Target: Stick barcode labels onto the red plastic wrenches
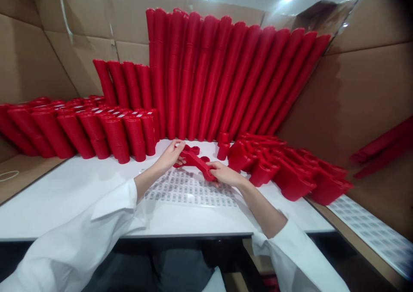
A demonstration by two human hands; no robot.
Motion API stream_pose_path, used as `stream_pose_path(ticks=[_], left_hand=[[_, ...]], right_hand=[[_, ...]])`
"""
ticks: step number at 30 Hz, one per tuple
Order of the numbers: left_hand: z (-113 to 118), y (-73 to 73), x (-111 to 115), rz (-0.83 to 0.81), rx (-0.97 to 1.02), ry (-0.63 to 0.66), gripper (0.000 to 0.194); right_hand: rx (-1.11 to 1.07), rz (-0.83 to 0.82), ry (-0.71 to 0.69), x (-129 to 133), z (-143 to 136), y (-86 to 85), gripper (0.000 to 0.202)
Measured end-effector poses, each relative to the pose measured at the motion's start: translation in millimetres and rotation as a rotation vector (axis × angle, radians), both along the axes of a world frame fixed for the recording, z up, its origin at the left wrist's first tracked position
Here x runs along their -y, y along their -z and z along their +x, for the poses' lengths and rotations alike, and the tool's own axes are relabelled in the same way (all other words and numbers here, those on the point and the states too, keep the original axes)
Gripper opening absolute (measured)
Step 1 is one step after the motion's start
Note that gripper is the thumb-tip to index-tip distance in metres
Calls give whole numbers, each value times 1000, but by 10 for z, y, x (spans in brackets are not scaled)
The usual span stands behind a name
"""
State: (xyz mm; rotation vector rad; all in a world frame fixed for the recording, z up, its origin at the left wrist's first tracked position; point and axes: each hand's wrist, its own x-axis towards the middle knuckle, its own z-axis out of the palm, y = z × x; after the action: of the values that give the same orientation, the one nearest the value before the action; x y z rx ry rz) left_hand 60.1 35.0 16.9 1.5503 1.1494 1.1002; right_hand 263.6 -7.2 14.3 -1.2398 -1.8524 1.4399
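Observation:
A flat red plastic part [195, 159] with round ends lies between my hands just above a sheet of small printed labels [190, 191] on the white table [64, 197]. My left hand [170, 155] grips its far end with the fingers curled over it. My right hand [222, 173] holds its near end. Both sleeves are white.
Tall stacks of red parts [219, 72] lean against the cardboard wall behind. Shorter stacks [97, 128] lie at the left, some bearing white labels. A loose heap of red parts [290, 171] sits at the right. Another label sheet [371, 227] lies on a brown surface, far right.

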Motion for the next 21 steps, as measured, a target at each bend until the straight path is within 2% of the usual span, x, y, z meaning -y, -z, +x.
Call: stream_pose_path(ticks=[2, 3, 6, 9, 14, 18, 21], left_hand=[[-36, 68, 23, 85, -60, -50, 29], [-52, 105, 43, 152, -153, -33, 27], [-44, 208, 120, 382, -555, 164, 17], [27, 273, 177, 552, -804, 296, 18], [26, 287, 210, 529, -968, 271, 13], [-37, 252, 286, 568, -1020, 202, 14], [-50, 175, 339, 623, -978, 204, 17]], right_hand=[[-21, 45, 100, -18, -15, 74, 19], [-26, 65, 145, -28, -24, 115, 20], [-24, 125, 241, -54, -73, 235, 18], [-27, 154, 286, -63, -141, 320, 15], [-46, 165, 307, -41, -221, 393, 15], [-52, 175, 303, -25, -258, 418, 16], [-47, 191, 309, -21, -267, 418, 16]])
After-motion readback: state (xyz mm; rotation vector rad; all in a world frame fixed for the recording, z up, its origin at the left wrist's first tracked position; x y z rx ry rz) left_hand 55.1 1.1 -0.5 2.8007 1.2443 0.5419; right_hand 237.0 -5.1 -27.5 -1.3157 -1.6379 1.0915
